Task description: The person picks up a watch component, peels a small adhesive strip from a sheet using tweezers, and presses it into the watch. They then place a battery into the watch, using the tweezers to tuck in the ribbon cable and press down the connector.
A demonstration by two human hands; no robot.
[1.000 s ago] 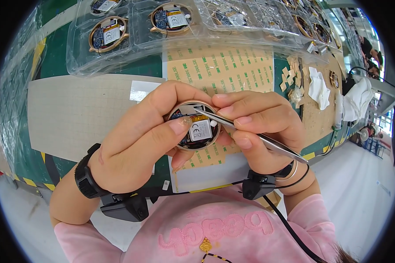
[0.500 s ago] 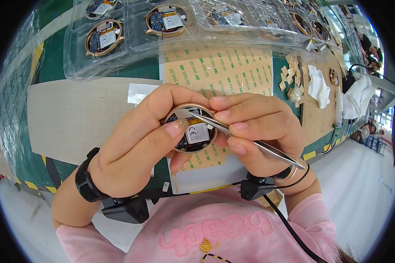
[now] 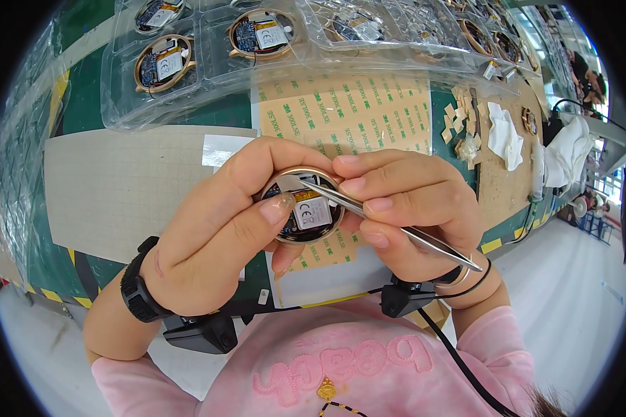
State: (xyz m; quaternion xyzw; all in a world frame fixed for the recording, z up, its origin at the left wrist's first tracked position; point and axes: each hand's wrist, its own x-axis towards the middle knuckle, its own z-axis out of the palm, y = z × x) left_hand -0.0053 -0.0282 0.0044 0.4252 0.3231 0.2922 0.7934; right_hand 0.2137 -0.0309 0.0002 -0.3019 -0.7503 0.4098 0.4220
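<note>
My left hand [image 3: 215,229] is closed around a round watch case [image 3: 313,213] with a gold-coloured rim, its thumb lying over the near left of the open inside. A white battery, dark circuit parts and a strip of amber film show within the case. Between the thumb and fingers of my right hand [image 3: 414,212] is a pair of metal tweezers [image 3: 403,233]. Their points reach into the upper part of the case, by a pale grey patch inside the rim. Whether the tips grip anything is too small to tell. My right fingertips rest close to the case's right edge.
Clear plastic trays [image 3: 209,80] with several open watch cases [image 3: 163,64] stand along the far side. Tan adhesive sheets [image 3: 355,104] lie beneath my hands, a grey gridded board [image 3: 118,181] to the left. Small tan squares [image 3: 455,118] and a white cloth [image 3: 506,139] lie at right.
Almost nothing differs. The tweezers and both hands have shifted very slightly, and the tips stay at the upper part of the watch case.
</note>
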